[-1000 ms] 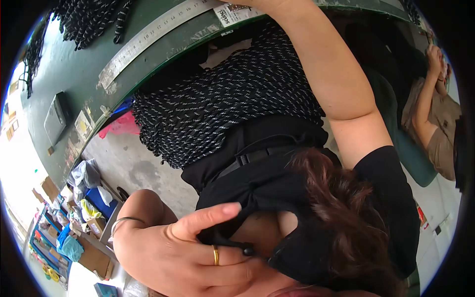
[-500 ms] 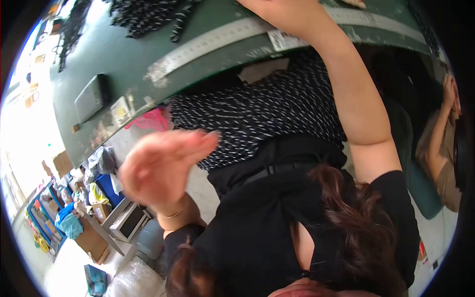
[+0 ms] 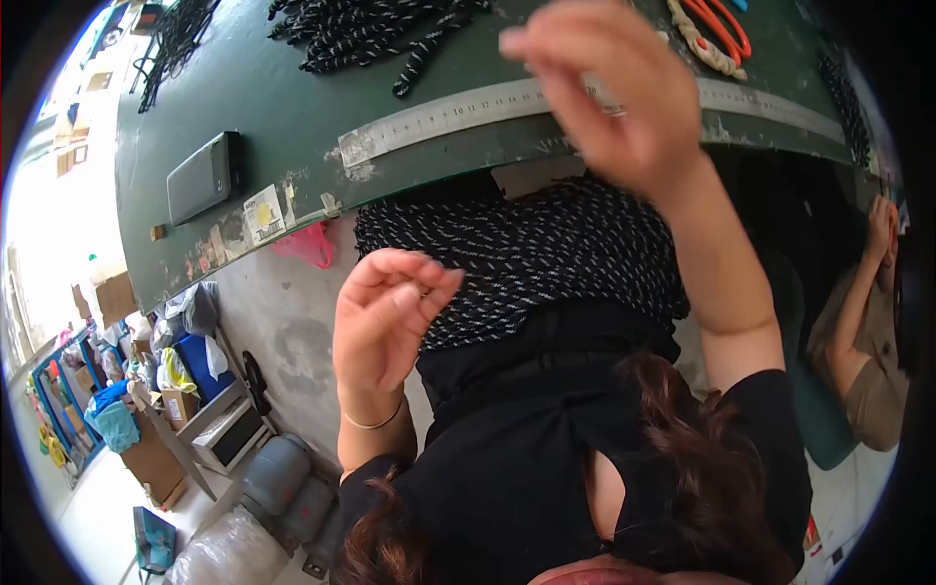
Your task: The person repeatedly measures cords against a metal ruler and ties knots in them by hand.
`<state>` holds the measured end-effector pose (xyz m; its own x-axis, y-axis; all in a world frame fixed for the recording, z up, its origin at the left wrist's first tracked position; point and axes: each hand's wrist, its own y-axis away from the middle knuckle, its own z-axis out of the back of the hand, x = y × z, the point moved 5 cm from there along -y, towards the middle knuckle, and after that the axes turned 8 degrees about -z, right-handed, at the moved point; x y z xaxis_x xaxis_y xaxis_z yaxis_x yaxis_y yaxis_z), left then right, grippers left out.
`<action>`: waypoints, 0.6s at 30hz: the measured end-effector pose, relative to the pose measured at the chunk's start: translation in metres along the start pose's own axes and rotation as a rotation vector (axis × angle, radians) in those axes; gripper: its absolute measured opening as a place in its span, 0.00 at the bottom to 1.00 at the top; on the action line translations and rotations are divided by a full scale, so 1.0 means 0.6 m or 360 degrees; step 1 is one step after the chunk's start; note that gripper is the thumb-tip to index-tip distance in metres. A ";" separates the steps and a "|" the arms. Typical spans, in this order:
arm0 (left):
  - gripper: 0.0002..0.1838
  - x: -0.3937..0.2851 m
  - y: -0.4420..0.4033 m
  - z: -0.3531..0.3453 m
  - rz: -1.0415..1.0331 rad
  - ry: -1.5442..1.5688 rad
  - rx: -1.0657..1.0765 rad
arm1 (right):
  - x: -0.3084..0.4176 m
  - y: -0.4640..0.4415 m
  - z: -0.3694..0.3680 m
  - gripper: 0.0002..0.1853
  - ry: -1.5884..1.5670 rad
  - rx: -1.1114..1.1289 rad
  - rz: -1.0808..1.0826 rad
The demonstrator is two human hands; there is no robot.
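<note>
My left hand (image 3: 380,322) is raised in front of the cord bundle over my lap, palm partly visible. Its fingers are loosely bent, with the thumb near their tips and nothing visible between them. Over the green table's front edge, my right hand (image 3: 624,97) is blurred, its fingers curved and parted from the thumb; no object shows in it. The steel ruler (image 3: 448,115) passes partly behind it. Across my lap lies a thick bundle of black cords with white flecks (image 3: 546,249). More black cords (image 3: 361,34) rest on the green table (image 3: 273,107).
A dark-and-grey box-shaped device (image 3: 205,180) sits near the table's left edge. Orange cord (image 3: 726,34) and a beige braided piece (image 3: 704,44) lie at the upper right. A co-worker's arm (image 3: 853,302) shows at the far right. Boxes and bags fill the lower left.
My left hand has risen from my chest and moved in front of the cord bundle. My right hand has come further into view, over the ruler. The view has shifted, showing more of the table.
</note>
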<state>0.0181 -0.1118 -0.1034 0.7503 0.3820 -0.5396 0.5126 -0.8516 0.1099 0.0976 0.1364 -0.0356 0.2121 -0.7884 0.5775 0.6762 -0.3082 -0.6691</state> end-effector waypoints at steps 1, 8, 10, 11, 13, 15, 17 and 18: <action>0.14 -0.007 0.003 0.007 -0.0126 -0.0140 -0.0021 | 0.024 0.015 -0.009 0.13 -0.0078 0.0041 0.0037; 0.12 -0.044 0.028 0.030 -0.0313 -0.0896 -0.0473 | 0.053 0.138 -0.121 0.09 -0.0262 0.0875 -0.0387; 0.10 -0.048 0.038 0.037 -0.0307 -0.0995 -0.0556 | 0.053 0.155 -0.132 0.08 -0.0185 0.0966 -0.0396; 0.08 -0.038 0.041 0.036 -0.0092 -0.1165 -0.0347 | 0.057 0.155 -0.132 0.08 -0.0187 0.0970 -0.0390; 0.06 -0.025 0.036 0.023 0.0108 -0.1328 -0.0135 | 0.062 0.146 -0.124 0.07 -0.0437 0.0864 -0.0511; 0.06 0.027 0.038 0.002 0.0731 -0.1007 -0.0192 | 0.073 0.137 -0.113 0.07 -0.0570 0.0820 -0.0555; 0.07 0.064 0.031 0.003 0.0658 -0.0388 -0.0255 | 0.087 0.133 -0.091 0.06 -0.0885 0.0943 -0.0823; 0.07 0.081 0.027 0.003 0.0580 0.0232 -0.0295 | 0.092 0.132 -0.077 0.06 -0.1040 0.1003 -0.0961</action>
<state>0.0619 -0.1077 -0.1292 0.9404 0.1262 -0.3159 0.2596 -0.8664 0.4265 0.1305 0.0440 -0.0782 -0.0685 -0.1061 0.9920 0.9954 -0.0745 0.0608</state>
